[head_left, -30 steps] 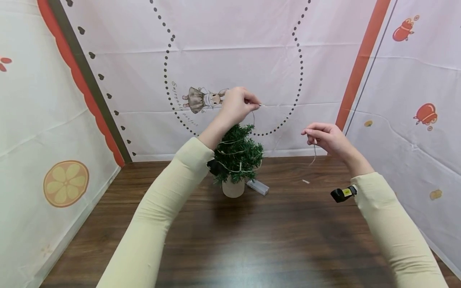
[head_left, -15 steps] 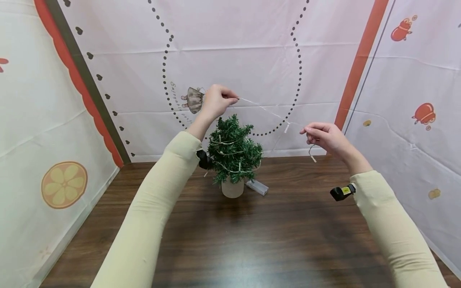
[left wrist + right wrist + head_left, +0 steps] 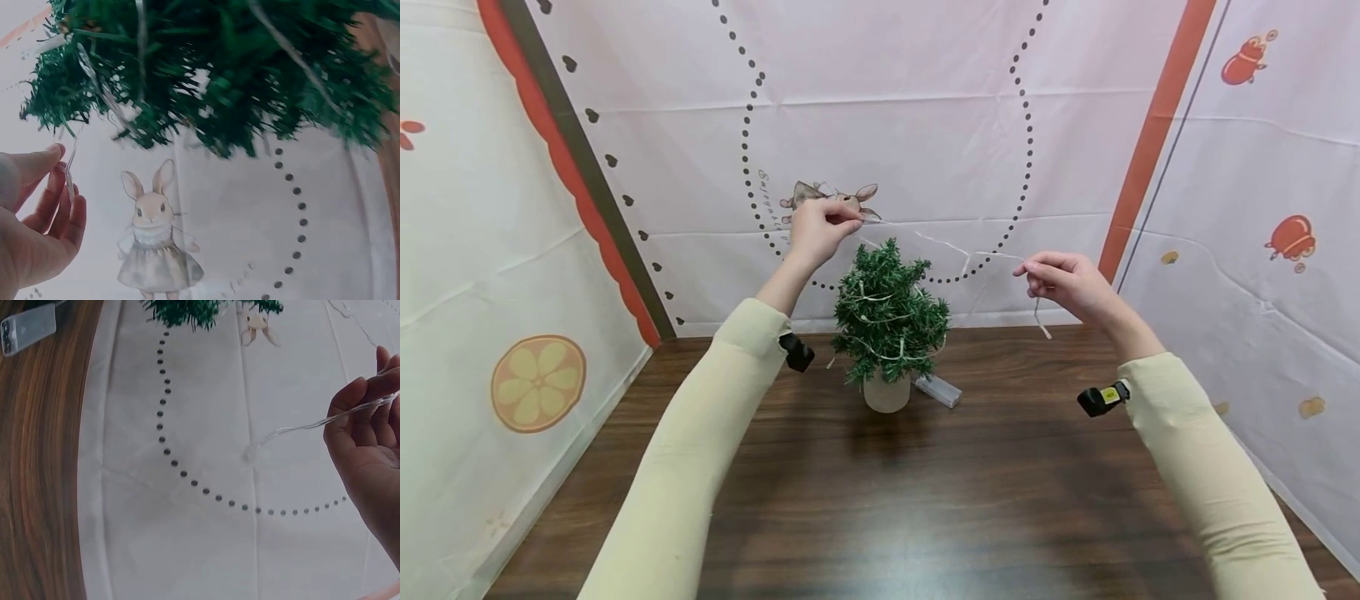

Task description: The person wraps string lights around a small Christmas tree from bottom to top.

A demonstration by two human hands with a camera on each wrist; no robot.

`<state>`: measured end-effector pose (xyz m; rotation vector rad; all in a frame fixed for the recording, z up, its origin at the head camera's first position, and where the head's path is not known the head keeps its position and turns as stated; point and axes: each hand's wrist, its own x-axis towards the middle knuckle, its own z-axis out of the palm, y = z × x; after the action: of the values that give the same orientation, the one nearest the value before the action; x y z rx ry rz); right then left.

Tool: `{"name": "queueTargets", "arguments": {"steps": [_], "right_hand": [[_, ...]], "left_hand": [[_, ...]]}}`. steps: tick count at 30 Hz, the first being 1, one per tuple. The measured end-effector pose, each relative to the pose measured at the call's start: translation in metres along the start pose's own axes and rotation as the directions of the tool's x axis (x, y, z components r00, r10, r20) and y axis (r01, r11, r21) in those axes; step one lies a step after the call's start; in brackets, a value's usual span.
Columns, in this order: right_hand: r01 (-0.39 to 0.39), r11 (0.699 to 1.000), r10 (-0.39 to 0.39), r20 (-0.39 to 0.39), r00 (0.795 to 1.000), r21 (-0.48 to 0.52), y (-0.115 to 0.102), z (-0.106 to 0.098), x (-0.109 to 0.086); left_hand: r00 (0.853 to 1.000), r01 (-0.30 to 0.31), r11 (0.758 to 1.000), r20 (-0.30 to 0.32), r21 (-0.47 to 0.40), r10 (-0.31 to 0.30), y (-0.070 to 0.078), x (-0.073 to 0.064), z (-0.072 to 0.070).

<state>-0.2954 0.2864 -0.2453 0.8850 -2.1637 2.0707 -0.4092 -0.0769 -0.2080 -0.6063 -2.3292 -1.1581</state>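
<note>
A small green artificial Christmas tree (image 3: 891, 321) stands in a pale round pot (image 3: 886, 394), with turns of a thin clear string of lights (image 3: 942, 243) wound around it. Above and left of the treetop, my left hand (image 3: 822, 229) pinches the string between thumb and fingers. To the right of the tree my right hand (image 3: 1066, 279) pinches the same string, and a short loose end (image 3: 284, 430) hangs from it. The string stretches between both hands behind the top of the tree. In the left wrist view, the wire (image 3: 70, 164) runs from the left fingers up to the branches.
A clear plastic battery box (image 3: 938, 390) lies on the brown wooden table (image 3: 880, 508), just right of the pot. Printed cloth (image 3: 887, 67) hangs behind and at both sides, close to the table's far edge.
My left hand moves left, from above the treetop to its left side, drawing the string out between the hands. The right hand stays nearly in place, shifting slightly left.
</note>
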Motion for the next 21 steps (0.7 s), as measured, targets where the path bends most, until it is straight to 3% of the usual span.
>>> {"name": "queueTargets", "arguments": {"steps": [4, 12, 21], "right_hand": [[0.009, 1.0, -0.009, 0.003, 1.0, -0.006, 0.001, 0.008, 0.004], [0.02, 0.999, -0.021, -0.03, 0.999, -0.045, -0.002, 0.018, 0.01], [0.064, 0.998, -0.064, -0.004, 0.998, 0.029, -0.004, 0.03, 0.01]], "left_hand": [[1.0, -0.015, 1.0, -0.012, -0.011, 0.015, -0.011, -0.011, -0.006], [0.999, -0.023, 0.99, -0.039, -0.136, 0.018, -0.024, -0.029, -0.015], [0.991, -0.13, 0.968, -0.052, -0.213, 0.121, -0.032, -0.048, -0.016]]}}
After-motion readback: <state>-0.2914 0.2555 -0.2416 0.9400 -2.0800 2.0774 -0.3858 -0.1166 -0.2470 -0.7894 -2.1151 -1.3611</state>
